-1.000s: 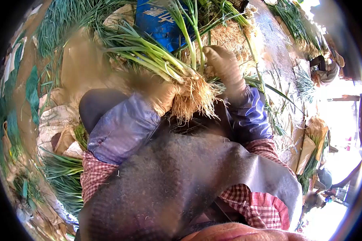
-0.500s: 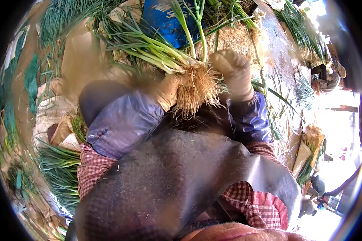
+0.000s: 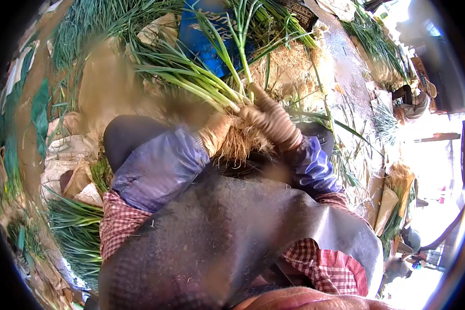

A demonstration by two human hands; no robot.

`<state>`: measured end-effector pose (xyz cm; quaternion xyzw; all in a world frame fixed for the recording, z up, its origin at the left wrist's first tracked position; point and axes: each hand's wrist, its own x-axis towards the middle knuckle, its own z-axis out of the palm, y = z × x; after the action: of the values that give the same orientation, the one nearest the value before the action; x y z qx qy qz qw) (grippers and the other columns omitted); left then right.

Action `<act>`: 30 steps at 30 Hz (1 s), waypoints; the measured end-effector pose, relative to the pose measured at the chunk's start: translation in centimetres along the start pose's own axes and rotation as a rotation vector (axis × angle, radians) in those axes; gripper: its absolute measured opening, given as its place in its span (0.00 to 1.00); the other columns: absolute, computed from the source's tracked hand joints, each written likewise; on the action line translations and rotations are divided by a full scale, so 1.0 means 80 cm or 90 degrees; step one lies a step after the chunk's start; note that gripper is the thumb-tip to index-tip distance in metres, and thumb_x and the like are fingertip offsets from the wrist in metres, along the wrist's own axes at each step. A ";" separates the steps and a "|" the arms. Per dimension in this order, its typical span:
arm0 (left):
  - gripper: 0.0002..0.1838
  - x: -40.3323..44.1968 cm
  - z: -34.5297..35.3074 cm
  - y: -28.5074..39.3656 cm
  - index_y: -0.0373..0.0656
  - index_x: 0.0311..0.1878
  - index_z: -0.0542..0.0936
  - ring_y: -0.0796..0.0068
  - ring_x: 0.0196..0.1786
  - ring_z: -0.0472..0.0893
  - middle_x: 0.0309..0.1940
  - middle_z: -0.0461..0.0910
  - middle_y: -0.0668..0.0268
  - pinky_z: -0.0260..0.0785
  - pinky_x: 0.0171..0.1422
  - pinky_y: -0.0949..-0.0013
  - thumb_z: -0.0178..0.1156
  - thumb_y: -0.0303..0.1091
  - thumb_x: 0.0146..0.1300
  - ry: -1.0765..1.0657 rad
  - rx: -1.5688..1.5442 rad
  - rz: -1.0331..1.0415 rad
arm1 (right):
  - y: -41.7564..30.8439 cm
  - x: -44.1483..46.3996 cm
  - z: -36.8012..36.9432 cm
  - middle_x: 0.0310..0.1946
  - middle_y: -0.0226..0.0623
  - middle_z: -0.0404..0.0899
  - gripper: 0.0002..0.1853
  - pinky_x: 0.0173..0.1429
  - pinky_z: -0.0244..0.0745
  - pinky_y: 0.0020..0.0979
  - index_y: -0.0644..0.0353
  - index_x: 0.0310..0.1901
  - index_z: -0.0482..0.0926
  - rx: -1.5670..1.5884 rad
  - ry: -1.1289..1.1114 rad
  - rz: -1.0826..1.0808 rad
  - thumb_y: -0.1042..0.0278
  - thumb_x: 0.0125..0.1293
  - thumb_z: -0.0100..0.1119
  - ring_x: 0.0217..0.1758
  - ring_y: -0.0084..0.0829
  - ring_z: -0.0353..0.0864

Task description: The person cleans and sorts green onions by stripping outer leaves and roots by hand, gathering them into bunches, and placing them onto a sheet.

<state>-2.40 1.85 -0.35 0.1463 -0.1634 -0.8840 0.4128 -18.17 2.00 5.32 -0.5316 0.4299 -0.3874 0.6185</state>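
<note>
A bunch of green onions (image 3: 212, 95) with pale stems lies in front of me, its leaves pointing away and its brown, stringy roots (image 3: 235, 143) toward my apron. My left hand (image 3: 215, 133), in a tan glove, is closed around the bunch near the root end; blur and the bunch hide part of its fingers. From the other side, my gloved right hand (image 3: 272, 121) lies across the stem bases and roots. Its fingers are stretched out and spread, one reaching up beside an upright stalk (image 3: 244, 61).
A blue printed sack (image 3: 204, 36) lies beyond the bunch. Dry roots of a green onion pile (image 3: 289, 64) sit at the upper right. More green onions (image 3: 77, 230) lie at my left. A dark apron (image 3: 232, 232) covers my lap. Another person (image 3: 416, 106) is at the far right.
My right hand has gone from a raised fist beside the bunch to spread fingers over its stem bases, moving left and down. The bunch has dropped slightly toward me; my left hand keeps hold.
</note>
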 end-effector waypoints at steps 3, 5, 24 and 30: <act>0.19 0.017 -0.045 -0.011 0.38 0.55 0.71 0.64 0.44 0.81 0.44 0.78 0.59 0.79 0.47 0.62 0.54 0.23 0.58 0.097 0.248 0.053 | 0.008 -0.006 0.018 0.65 0.44 0.63 0.50 0.61 0.66 0.27 0.61 0.72 0.41 -0.246 -0.077 -0.136 0.74 0.55 0.68 0.63 0.33 0.68; 0.17 0.005 -0.016 -0.008 0.37 0.53 0.72 0.62 0.43 0.81 0.41 0.78 0.56 0.78 0.46 0.60 0.50 0.25 0.60 0.168 0.202 -0.003 | 0.001 -0.009 0.025 0.65 0.49 0.63 0.55 0.62 0.67 0.32 0.61 0.72 0.41 -0.499 -0.043 -0.165 0.69 0.51 0.72 0.64 0.38 0.67; 0.20 -0.010 0.000 0.095 0.45 0.53 0.78 0.81 0.28 0.75 0.33 0.80 0.69 0.69 0.23 0.77 0.59 0.47 0.64 0.174 0.653 0.049 | -0.066 0.010 -0.042 0.39 0.46 0.78 0.24 0.46 0.78 0.33 0.72 0.51 0.71 0.328 0.069 0.070 0.73 0.50 0.56 0.36 0.34 0.79; 0.13 0.011 -0.026 0.111 0.43 0.40 0.83 0.87 0.25 0.71 0.26 0.79 0.75 0.65 0.28 0.82 0.64 0.42 0.60 0.191 0.558 0.141 | -0.089 -0.018 -0.026 0.47 0.47 0.76 0.32 0.48 0.78 0.33 0.72 0.59 0.64 0.399 0.040 0.050 0.72 0.49 0.56 0.42 0.36 0.79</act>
<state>3.97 -4.55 1.30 0.4144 -0.4741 -0.6516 0.4229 -20.81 1.73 12.44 -0.2855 0.3286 -0.4934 0.7530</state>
